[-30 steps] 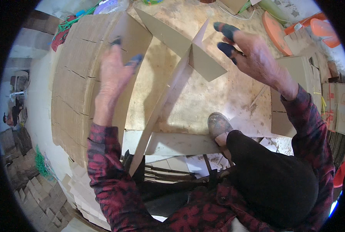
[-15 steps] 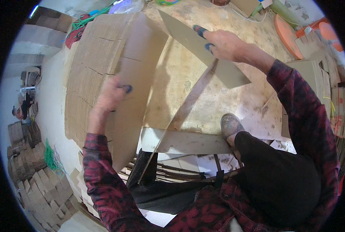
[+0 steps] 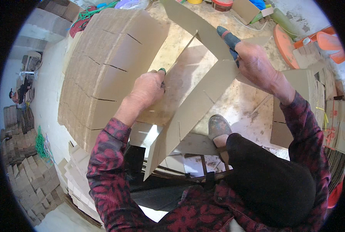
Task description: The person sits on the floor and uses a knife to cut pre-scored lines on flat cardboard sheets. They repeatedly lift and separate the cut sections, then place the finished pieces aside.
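Slotted cardboard strips (image 3: 201, 96) hang in front of me, angled across one another. One long strip runs down toward my lap and has cut slits along it. My right hand (image 3: 253, 63), with dark coverings on its fingers, is closed on the strips near their upper right bend. My left hand (image 3: 147, 89) pinches the edge of another cardboard strip seen nearly edge-on, which meets the upper strip (image 3: 195, 23). Its fingertips also have dark coverings. Just left of that hand stands a thick stack of slit cardboard sheets (image 3: 103, 69).
Beneath the strips is a stained wooden board (image 3: 188, 83), with my shoe (image 3: 220, 127) resting at its near edge. More cardboard (image 3: 292, 112) stands at the right. Orange plastic stools (image 3: 286, 46) lie beyond. Cardboard piles (image 3: 29, 189) and green string (image 3: 41, 143) lie on the left floor.
My left hand has moved right from the stack to a strip's edge. My right hand has shifted right and nearer, and the strips have swung toward me, showing a broad slit face.
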A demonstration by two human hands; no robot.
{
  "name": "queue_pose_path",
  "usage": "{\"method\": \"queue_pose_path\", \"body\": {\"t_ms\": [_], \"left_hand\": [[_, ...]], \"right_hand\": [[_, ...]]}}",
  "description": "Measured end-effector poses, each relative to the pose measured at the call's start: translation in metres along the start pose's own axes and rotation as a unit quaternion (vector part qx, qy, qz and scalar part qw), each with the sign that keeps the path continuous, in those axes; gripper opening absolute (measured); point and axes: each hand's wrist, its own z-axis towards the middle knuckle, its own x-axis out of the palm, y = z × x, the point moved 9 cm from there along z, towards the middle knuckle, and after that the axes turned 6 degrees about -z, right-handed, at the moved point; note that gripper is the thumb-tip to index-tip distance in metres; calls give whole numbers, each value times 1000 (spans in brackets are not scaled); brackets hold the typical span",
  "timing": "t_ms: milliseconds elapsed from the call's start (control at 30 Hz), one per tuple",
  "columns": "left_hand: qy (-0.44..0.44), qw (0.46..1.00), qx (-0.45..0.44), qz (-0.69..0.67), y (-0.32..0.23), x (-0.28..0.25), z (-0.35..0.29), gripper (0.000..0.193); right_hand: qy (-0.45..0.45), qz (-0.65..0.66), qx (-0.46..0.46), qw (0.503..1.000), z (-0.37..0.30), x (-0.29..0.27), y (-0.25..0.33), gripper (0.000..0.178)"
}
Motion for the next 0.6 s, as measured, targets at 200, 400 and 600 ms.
{"method": "queue_pose_path", "body": {"t_ms": [200, 400, 600], "left_hand": [[-19, 999, -17, -35, -20, -4, 26, 12], [-15, 995, -36, -92, -32, -2, 50, 21], [-77, 990, -57, -100, -20, -5, 69, 17]], "right_hand": [[19, 28, 24, 999, -17, -1, -17, 7], [76, 65, -28, 995, -27, -2, 21, 16], [85, 76, 1, 993, -7, 24, 2, 11]]}}
